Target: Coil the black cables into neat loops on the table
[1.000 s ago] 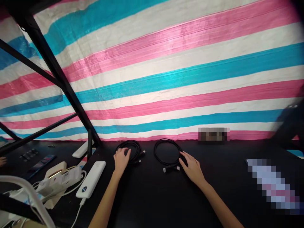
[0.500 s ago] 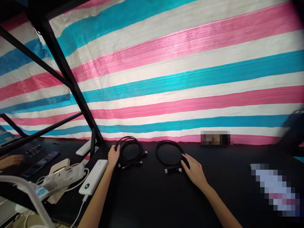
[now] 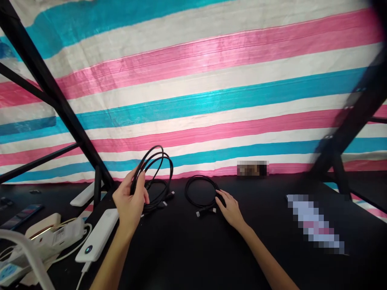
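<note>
My left hand (image 3: 132, 197) is closed around a coiled black cable (image 3: 172, 163), its loops raised above the dark table. Beneath and just behind it, another black cable (image 3: 161, 197) lies coiled with its plugs (image 3: 171, 194) toward the right; the hand partly covers this coil. In the middle of the table rests a third round coil of black cable (image 3: 185, 191), its two connectors (image 3: 198, 214) at the near side. My right hand (image 3: 230, 208) lies at that coil's right edge, fingers stretched out and touching it, not lifting it.
Left of my arm is a white power bank (image 3: 99, 233) with a cord plugged in. A white power strip (image 3: 51, 241) and a phone (image 3: 22, 216) sit farther left. A pixelated flat item (image 3: 314, 223) lies at right. Black frame posts (image 3: 65, 117) stand before a striped sheet (image 3: 211, 96).
My left hand has taken hold of a coiled cable and raised it from the table. My right hand stays by the middle coil. The view has turned somewhat to the right.
</note>
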The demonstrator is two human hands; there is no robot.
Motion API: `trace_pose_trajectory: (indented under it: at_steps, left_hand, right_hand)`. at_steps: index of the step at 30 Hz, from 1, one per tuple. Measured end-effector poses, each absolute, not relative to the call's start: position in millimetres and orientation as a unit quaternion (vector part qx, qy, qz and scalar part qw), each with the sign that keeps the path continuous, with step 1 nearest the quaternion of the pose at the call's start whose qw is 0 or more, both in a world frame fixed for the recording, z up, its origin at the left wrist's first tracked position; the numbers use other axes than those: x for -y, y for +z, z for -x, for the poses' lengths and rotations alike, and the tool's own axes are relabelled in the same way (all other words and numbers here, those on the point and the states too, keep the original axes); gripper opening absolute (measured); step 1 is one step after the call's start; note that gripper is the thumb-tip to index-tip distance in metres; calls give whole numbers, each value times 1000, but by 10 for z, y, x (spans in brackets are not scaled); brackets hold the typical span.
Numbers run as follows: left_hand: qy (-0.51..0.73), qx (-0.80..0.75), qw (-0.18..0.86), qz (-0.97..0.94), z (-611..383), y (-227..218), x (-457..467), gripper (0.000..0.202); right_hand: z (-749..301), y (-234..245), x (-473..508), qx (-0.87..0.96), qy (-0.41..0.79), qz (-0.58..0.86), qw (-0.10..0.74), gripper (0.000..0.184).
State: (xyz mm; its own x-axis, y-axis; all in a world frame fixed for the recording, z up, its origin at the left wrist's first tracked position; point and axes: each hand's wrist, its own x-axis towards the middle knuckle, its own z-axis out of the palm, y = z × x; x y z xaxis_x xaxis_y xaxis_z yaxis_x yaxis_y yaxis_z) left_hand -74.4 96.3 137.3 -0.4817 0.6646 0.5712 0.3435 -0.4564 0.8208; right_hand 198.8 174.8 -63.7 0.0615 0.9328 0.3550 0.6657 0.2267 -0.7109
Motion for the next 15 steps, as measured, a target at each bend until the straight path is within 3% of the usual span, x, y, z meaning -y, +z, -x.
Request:
trace_pose_trajectory:
  at_steps: [4, 8, 11, 15]
  left_hand:
    - [747, -457, 177, -449, 490, 1266, -951, 29]
    - [755, -391, 343, -400, 384, 785, -1261, 27]
    - [734, -355, 465, -345, 344, 388, -1445, 33]
    - [658, -361, 580, -316, 315, 37, -1498, 29]
  right_hand:
    - [-1891, -295, -1683, 575, 358, 499, 540, 61]
    - [-1715, 67, -1574, 505, 562, 373, 537, 79]
    - [-1584, 114, -1499, 491, 567, 395, 531, 68]
    - [-1498, -9, -1433, 513, 522, 460, 502, 70]
